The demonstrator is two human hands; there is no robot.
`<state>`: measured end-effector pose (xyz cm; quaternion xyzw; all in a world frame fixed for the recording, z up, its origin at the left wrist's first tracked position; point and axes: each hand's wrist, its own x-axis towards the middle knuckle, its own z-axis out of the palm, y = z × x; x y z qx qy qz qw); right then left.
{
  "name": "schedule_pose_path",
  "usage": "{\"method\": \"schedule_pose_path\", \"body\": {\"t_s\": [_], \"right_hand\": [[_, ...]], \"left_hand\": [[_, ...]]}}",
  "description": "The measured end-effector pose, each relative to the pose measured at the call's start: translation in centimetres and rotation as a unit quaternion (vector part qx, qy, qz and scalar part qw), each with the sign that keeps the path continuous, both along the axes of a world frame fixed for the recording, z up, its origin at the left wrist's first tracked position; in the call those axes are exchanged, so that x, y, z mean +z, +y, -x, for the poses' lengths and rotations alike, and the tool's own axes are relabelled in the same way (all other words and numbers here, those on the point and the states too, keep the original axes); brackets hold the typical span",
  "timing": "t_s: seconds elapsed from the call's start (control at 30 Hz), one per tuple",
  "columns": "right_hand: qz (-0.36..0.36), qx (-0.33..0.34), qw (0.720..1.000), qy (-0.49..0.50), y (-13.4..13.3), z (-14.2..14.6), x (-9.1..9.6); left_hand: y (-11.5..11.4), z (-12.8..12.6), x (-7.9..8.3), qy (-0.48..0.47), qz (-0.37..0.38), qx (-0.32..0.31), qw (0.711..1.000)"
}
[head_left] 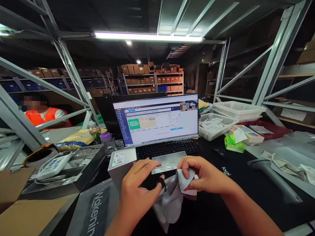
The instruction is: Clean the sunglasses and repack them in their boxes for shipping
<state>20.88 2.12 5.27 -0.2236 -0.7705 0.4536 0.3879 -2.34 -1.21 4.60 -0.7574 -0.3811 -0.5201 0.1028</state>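
Right grip [206, 178] in a tight pinch on soft, crumpled grey cloth [172, 200] (left grip [140, 190] alongside, hold unclear).

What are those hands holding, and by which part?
A pale grey soft cloth: the right hand pinches its top edge, the left hand grips its left side.

Our hands are just in front of the laptop [159, 131]. Right hand [206, 178] pinches a grey cloth [172, 200]. Left hand [137, 190] touches it, small black ring [161, 184] at the thumb, grip unclear. White box [120, 160] left of the laptop, white baskets [216, 126] and mouse [220, 152] to its right.
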Motion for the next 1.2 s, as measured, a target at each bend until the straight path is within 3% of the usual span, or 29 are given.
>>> {"method": "schedule_pose_path", "body": {"t_s": [0.1, 0.2, 0.3, 0.4, 0.5, 0.63, 0.77, 1.0, 1.2], "right_hand": [[0.012, 0.023, 1.0, -0.01, 0.5, -0.7, 0.1], [-0.02, -0.01, 1.0, -0.009, 0.1, -0.4, 0.1], [-0.045, -0.065, 0.997, -0.002, -0.6, 0.2, 0.1], [-0.057, -0.155, 0.985, 0.056, -0.5, 0.8, 0.0], [-0.053, -0.218, 0.966, 0.125, -0.1, 1.4, -0.4], [-0.046, -0.196, 0.969, 0.144, -0.3, 2.6, -1.2], [-0.072, -0.171, 0.976, 0.112, -0.9, 3.4, -1.7], [-0.154, -0.138, 0.975, 0.084, -0.9, 3.5, -2.6], [-0.113, -0.147, 0.978, 0.096, -1.1, 3.7, -3.4]], "left_hand": [[0.2, 0.5, 0.0, -0.007, 0.015, -0.012, 1.0], [0.6, 0.8, -0.3, -0.006, 0.036, -0.007, 0.999], [0.8, 0.9, -0.5, 0.005, 0.05, 0.07, 0.996], [0.5, 0.4, -0.7, -0.01, 0.016, 0.179, 0.984], [-0.3, -0.8, -1.5, -0.018, 0.008, 0.195, 0.981], [-1.0, -2.5, -2.8, 0.034, 0.102, 0.14, 0.984], [-1.1, -3.3, -3.3, 0.036, 0.13, 0.165, 0.977], [-1.2, -3.7, -3.3, 0.104, 0.003, 0.261, 0.96], [-1.2, -3.5, -3.3, 0.116, -0.045, 0.266, 0.956]]}}
